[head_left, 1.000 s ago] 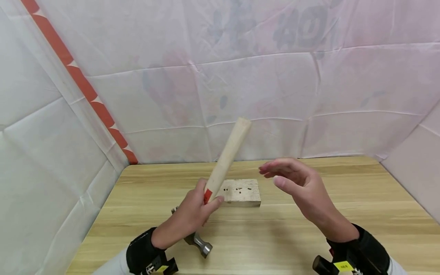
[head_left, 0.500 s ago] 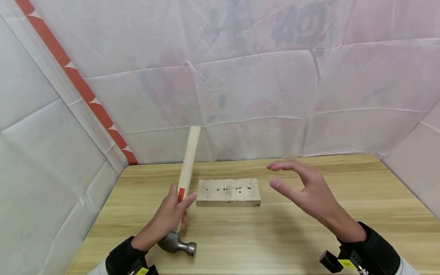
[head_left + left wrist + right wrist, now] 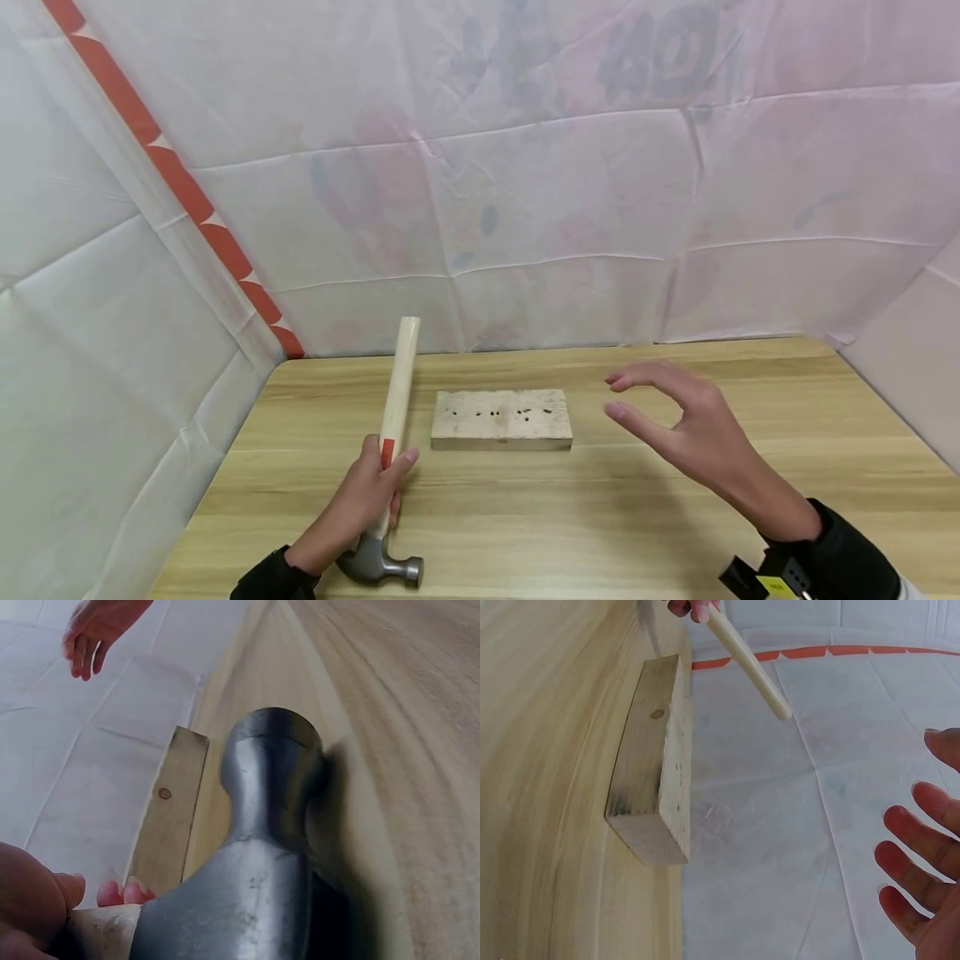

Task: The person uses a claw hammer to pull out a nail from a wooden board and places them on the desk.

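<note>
My left hand [image 3: 366, 490] grips a claw hammer [image 3: 398, 392] by its wooden handle, close to the steel head [image 3: 380, 563]. The handle's free end points up and away, and a red band shows just beyond the fingers. In the left wrist view the hammer head [image 3: 262, 810] is large and close to the tabletop; whether it touches I cannot tell. A wooden block [image 3: 502, 421] with several small holes in its top lies flat, right of the hammer. To the block's right my right hand [image 3: 693, 425] hovers with relaxed, slightly bent fingers, holding nothing.
The wood-grain table [image 3: 570, 525] backs onto a white sheet wall [image 3: 562, 200]. Another white sheet [image 3: 112, 350] stands along the left side, with a red strip [image 3: 172, 179] at the corner.
My left hand has brought the hammer left and down towards me, from above the block to beside it, and the handle is more upright. My right hand has drifted slightly right, away from the block.
</note>
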The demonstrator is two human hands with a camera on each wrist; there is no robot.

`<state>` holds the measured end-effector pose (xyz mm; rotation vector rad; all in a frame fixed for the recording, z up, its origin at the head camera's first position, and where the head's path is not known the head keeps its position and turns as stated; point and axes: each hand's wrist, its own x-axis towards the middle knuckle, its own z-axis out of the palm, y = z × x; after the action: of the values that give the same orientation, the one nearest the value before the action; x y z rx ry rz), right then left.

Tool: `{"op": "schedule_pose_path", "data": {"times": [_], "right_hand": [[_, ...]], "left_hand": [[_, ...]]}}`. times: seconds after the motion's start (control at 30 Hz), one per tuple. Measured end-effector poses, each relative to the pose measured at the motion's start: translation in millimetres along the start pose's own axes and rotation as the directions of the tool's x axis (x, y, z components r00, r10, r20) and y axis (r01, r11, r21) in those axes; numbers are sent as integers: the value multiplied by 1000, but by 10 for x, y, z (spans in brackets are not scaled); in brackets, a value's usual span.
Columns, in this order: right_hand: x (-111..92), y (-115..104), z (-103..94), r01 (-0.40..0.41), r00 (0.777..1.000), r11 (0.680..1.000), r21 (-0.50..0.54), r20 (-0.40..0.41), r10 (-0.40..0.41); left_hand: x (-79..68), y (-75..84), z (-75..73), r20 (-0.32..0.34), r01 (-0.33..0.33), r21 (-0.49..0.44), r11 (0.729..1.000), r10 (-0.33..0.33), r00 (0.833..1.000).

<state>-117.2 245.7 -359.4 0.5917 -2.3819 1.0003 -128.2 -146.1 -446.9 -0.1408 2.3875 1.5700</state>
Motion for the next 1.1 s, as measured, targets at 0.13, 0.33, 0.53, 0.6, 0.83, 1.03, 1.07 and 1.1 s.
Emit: {"op": "schedule_pose_path", "data": {"times": [0.13,0.33,0.53,0.6,0.83,1.03,1.07,1.1], "right_hand": [[-53,32,-29,-10,1000,1000,-11,-5,10],[-100,94,-38,13,1000,1000,-8,-18,-13],[-134,131,-37,19,1000,1000,-14,-17,-19],[-148,136,-39,12,1000,1000,-11,-12,-13],[-209,162,-43,-6,1000,1000,-16,0,6],[-245,207,-38,7,1000,1000,-13,-1,-7],[-252,212,-37,5,1000,1000,-12,-1,-5],[-261,217,-33,2,1000,1000,-14,-2,-2]], "left_hand": [[-1,-21,17,6,2,0,1000,-2,1000],[7,0,32,-31,-66,214,975,74,997],[24,-5,33,-67,-95,511,854,150,986],[36,-12,33,-56,-96,563,821,154,987],[63,-45,62,-48,-82,706,704,163,986],[52,-61,91,-60,-131,788,602,286,956],[49,-61,93,-61,-139,798,586,309,949],[46,-59,93,-62,-144,809,570,327,943]]}}
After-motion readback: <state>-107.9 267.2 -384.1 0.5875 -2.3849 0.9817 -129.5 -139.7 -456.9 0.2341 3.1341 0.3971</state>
